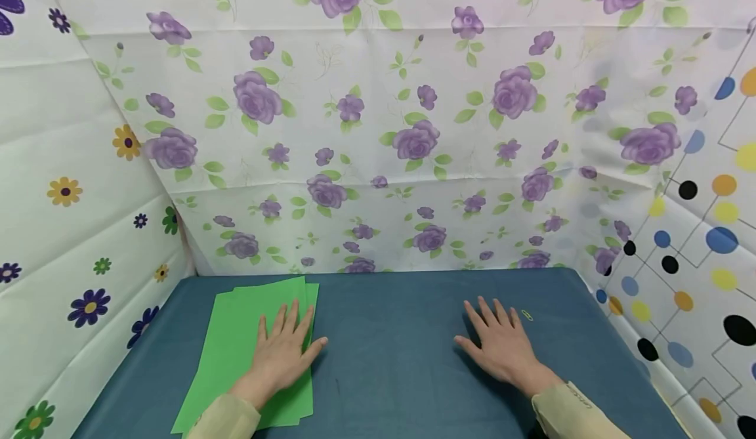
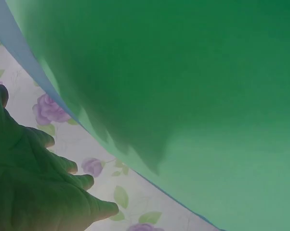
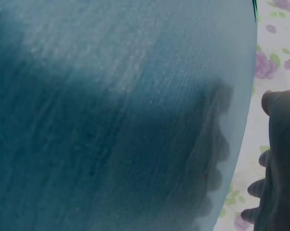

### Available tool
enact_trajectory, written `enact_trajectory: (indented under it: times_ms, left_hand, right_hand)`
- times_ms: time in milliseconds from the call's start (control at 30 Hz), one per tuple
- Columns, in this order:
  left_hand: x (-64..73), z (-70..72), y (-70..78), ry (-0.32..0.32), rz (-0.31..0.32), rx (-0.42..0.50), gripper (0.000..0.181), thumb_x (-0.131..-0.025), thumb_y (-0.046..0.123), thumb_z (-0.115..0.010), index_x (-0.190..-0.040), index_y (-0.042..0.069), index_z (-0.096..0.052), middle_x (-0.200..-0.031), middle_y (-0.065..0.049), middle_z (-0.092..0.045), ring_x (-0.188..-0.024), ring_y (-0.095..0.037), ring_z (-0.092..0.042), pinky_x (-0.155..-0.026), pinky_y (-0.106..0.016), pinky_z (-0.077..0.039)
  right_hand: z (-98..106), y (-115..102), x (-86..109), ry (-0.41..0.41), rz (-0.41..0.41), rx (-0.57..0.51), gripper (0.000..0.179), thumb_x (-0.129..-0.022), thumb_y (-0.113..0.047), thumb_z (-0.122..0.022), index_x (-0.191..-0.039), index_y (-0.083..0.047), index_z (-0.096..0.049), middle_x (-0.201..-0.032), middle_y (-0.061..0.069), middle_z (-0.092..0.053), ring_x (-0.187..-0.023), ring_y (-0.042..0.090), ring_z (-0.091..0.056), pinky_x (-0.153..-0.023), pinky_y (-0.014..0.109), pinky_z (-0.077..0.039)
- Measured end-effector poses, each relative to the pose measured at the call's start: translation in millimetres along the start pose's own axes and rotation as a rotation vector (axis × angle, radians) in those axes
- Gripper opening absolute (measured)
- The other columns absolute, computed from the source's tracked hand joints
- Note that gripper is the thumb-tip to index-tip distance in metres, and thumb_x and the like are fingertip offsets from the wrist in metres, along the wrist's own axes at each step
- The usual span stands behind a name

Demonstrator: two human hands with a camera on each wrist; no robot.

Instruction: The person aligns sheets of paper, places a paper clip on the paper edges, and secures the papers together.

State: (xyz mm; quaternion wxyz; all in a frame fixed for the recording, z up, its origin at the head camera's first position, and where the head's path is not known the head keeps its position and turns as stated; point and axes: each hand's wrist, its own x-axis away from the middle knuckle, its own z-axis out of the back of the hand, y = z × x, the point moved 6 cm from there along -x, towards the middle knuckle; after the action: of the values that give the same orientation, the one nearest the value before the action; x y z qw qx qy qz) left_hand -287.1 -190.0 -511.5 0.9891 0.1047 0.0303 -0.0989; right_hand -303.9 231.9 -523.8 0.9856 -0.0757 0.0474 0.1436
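Observation:
Several sheets of green paper [image 1: 227, 347] lie in a loose, slightly fanned stack on the left part of the table. Over them is my left hand [image 1: 282, 354], palm down with fingers spread and straight. The left wrist view shows that hand [image 2: 39, 178] raised above the green paper [image 2: 183, 86], casting a shadow on it. My right hand [image 1: 502, 347] hovers palm down over the blue table, fingers extended and holding nothing. Just beyond its fingertips, to the right, lies a small yellow paper clip [image 1: 527, 315]. In the right wrist view the hand [image 3: 284, 163] stands off the tabletop.
A blue-covered table [image 1: 390, 360] spans the space in front of me. Behind it hangs a white cloth with purple roses [image 1: 378, 98]. Printed cloths close in both sides, one with daisies [image 1: 88, 163], the other with coloured dots [image 1: 703, 281].

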Motion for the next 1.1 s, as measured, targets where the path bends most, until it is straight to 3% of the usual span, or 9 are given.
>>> enact_trajectory:
  times_ms: [233, 667, 833, 1100]
  left_hand:
    - [0.2, 4.8, -5.3, -0.008, 0.013, 0.021, 0.079, -0.103, 0.063, -0.046, -0.163, 0.014, -0.03, -0.168, -0.021, -0.015, -0.152, -0.047, -0.012, -0.114, -0.076, -0.001]
    - [6.4, 19.7, -26.3, -0.017, 0.052, 0.038, 0.08, -0.103, 0.061, -0.048, -0.163, 0.01, -0.03, -0.166, -0.026, -0.016, -0.151, -0.051, -0.012, -0.112, -0.079, -0.003]
    - [8.0, 23.8, -35.2, -0.001, 0.062, 0.039, 0.081, -0.103, 0.062, -0.048, -0.162, 0.009, -0.03, -0.166, -0.027, -0.016, -0.15, -0.051, -0.012, -0.112, -0.079, -0.002]
    - [16.0, 28.7, -47.0, -0.028, 0.088, 0.055, 0.084, -0.103, 0.063, -0.047, -0.162, 0.007, -0.028, -0.165, -0.029, -0.012, -0.149, -0.054, -0.01, -0.111, -0.08, 0.0]
  right_hand:
    - [-2.0, -8.3, -3.0, 0.011, 0.026, 0.009, 0.087, -0.098, -0.077, -0.038, -0.162, -0.018, -0.034, -0.165, 0.019, -0.029, -0.15, 0.048, -0.021, -0.118, 0.07, -0.013]
    - [-0.3, -46.3, -13.6, -0.027, 0.104, -0.011, 0.084, -0.099, -0.073, -0.042, -0.163, -0.019, -0.033, -0.166, 0.016, -0.026, -0.152, 0.044, -0.018, -0.12, 0.067, -0.011]
    - [-3.3, -58.5, -18.0, -0.022, 0.14, 0.001, 0.083, -0.099, -0.074, -0.039, -0.163, -0.02, -0.033, -0.166, 0.016, -0.027, -0.153, 0.043, -0.018, -0.12, 0.066, -0.013]
    - [-2.7, -76.2, -21.0, -0.054, 0.175, 0.017, 0.085, -0.099, -0.077, -0.033, -0.164, -0.022, -0.03, -0.167, 0.013, -0.025, -0.153, 0.041, -0.018, -0.121, 0.065, -0.013]
